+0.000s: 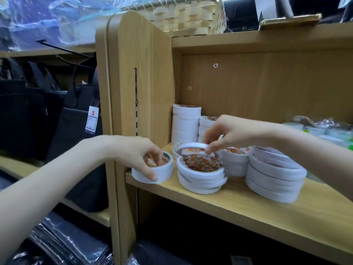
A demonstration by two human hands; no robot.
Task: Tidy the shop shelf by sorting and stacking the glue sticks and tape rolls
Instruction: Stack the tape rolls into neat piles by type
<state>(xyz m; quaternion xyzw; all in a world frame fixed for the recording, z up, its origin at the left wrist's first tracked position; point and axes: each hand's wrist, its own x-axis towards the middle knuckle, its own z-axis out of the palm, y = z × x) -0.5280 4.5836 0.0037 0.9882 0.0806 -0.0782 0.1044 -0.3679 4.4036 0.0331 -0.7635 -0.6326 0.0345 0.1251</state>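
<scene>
Wooden shelf [248, 211], lit from above, back panel screwed; wicker basket [183, 16] on top board, dark bags [38, 115] hung at left. Tape rolls sorted into white stacks: tall stack [186, 123] in rear corner, front stack [202, 175] leaning and uneven, right stack [275, 178] likewise skewed, mid stack [235, 159] behind. No glue sticks identifiable; wrapped goods at far right too blurred to name.

Left hand [141, 153]: fingers curled into core, thumb on outer wall, gripping low stack [152, 169] at shelf edge. Right hand [227, 132]: fingertips pinching thin roll [191, 147], tilted, just above front stack.

Step in hand, by judgement: stacking, mid-task. Next move: lower thin roll flat, centre over chosen stack, release. Square leaning stacks before adding more. Risk: overhanging low stack slipping off front edge.
</scene>
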